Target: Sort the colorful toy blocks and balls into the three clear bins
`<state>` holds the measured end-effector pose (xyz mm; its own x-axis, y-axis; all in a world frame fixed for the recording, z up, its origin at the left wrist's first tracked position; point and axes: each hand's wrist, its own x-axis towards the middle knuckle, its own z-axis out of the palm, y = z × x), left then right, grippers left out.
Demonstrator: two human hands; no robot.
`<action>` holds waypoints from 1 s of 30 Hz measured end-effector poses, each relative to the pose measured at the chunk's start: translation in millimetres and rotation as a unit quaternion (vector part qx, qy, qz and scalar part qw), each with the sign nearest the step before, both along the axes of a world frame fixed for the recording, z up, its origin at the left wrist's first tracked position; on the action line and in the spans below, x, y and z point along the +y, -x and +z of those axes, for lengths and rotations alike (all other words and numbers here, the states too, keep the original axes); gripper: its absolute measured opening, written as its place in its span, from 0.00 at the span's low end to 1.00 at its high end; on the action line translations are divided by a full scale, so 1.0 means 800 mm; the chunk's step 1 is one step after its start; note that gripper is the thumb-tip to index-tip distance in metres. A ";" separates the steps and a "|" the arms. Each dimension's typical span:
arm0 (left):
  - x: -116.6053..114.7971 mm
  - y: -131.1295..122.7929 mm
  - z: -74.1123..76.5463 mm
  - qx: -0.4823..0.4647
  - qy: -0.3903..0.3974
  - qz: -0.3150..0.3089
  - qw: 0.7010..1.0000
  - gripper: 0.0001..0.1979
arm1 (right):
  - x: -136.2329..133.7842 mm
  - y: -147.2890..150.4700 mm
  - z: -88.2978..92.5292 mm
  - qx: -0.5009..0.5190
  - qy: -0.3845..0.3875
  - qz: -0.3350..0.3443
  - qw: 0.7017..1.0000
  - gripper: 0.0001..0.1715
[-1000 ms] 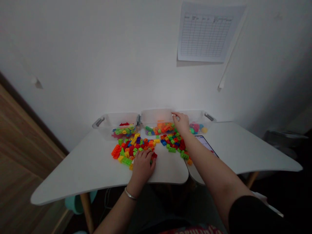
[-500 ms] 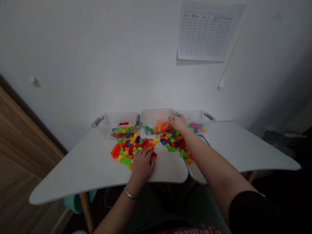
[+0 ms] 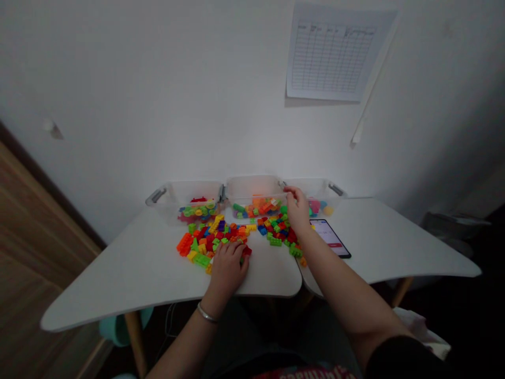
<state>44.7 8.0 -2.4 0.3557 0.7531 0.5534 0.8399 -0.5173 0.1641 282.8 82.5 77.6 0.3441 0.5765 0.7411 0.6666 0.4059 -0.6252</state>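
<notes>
The left hand (image 3: 226, 271) rested its pressed-together fingers (image 3: 236, 250) on scattered multicoloured plastic bricks (image 3: 209, 243); the right hand (image 3: 296, 210) curled at a clear plastic bin (image 3: 252, 184), its grip impossible to tell.

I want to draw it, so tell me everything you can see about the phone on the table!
The smartphone lies flat and slanted on the white table, screen up and lit. It has a thin dark edge, and its pale screen shows a red bar; the writing is too small to read. The right hand is near, not touching it.
</notes>
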 end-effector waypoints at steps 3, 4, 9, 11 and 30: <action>0.000 0.000 0.001 0.004 0.006 0.000 1.000 0.13 | -0.041 0.022 -0.033 -0.068 0.009 0.013 0.998 0.17; -0.001 0.000 0.001 0.006 0.007 0.000 1.000 0.13 | -0.053 0.030 -0.047 -0.113 0.020 0.025 0.993 0.17; -0.002 -0.001 0.002 0.006 0.004 0.002 1.000 0.13 | -0.087 0.054 -0.098 -0.275 0.114 0.043 0.954 0.22; -0.002 -0.001 0.003 0.004 0.003 0.001 1.000 0.13 | -0.089 0.057 -0.106 -0.301 0.132 0.039 0.944 0.24; -0.002 0.000 0.001 0.002 0.000 -0.002 1.000 0.13 | -0.081 0.046 -0.112 -0.324 0.143 -0.025 0.935 0.12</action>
<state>44.9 6.3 -1.7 0.3618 0.7519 0.5511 0.8381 -0.5212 0.1609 245.9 17.5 -12.0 -0.0905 0.7786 0.6209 0.9569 0.2408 -0.1624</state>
